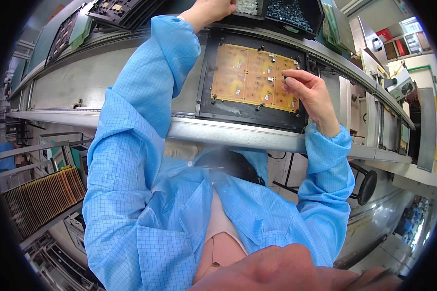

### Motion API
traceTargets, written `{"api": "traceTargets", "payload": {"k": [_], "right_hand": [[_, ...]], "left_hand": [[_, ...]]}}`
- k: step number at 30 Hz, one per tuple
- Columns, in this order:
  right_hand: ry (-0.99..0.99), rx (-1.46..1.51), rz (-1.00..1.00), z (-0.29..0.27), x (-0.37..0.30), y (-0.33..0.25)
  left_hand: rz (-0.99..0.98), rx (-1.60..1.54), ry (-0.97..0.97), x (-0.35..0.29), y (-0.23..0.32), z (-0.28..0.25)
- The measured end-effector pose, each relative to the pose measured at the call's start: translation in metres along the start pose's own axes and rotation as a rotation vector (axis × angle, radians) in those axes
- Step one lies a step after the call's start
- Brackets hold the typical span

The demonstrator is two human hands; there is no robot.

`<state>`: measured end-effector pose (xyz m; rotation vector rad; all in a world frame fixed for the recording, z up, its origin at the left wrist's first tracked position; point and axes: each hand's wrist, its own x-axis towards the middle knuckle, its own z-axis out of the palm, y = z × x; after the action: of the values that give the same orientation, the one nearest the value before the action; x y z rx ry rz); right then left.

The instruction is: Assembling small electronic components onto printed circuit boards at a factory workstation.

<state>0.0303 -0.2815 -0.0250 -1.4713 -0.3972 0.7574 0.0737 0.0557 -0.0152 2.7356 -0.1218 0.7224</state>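
Note:
An amber circuit board panel (234, 72), divided into several sections, lies in a black carrier frame (247, 112) on the conveyor line. A few small white parts and black clips stand on and around it. Over its right side, my right hand (311, 94) pinches a small dark component (285, 78) between thumb and finger. At the top edge, my left hand (208, 13) reaches to a bin of small white parts (246, 7). Its fingers are curled together and partly cut off by the frame, so what they hold is hidden.
A bin of small dark parts (290, 17) stands beside the white ones. Black trays (124, 12) are stacked at the far left, and green boards (336, 29) at the far right. A metal rail (228, 132) runs along the near edge. A rack of boards (43, 201) stands lower left.

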Motion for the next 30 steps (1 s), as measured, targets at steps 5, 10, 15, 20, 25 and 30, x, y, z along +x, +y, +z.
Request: {"api": "traceTargets", "payload": {"k": [5, 10, 15, 20, 25, 30], "right_hand": [[0.083, -0.279, -0.054, 0.003, -0.003, -0.002], [0.125, -0.434, -0.092, 0.012, -0.004, -0.004], [0.184, -0.789, -0.205, 0.017, -0.002, 0.000], [0.157, -1.059, -0.356, 0.017, 0.002, 0.002], [0.157, -1.015, -0.356, 0.017, 0.003, 0.001], [0.106, -1.037, -0.328, 0.017, 0.000, -0.004]], "left_hand": [[0.041, -0.295, 0.149, -0.008, 0.018, -0.014], [0.024, -0.332, 0.103, -0.021, 0.020, -0.018], [-0.108, -0.642, -0.041, -0.066, 0.063, -0.046], [-0.116, -0.674, -0.169, -0.095, 0.054, -0.028], [-0.153, -0.703, -0.188, -0.102, 0.054, -0.026], [-0.150, -0.770, -0.192, -0.103, 0.054, -0.031]]}}
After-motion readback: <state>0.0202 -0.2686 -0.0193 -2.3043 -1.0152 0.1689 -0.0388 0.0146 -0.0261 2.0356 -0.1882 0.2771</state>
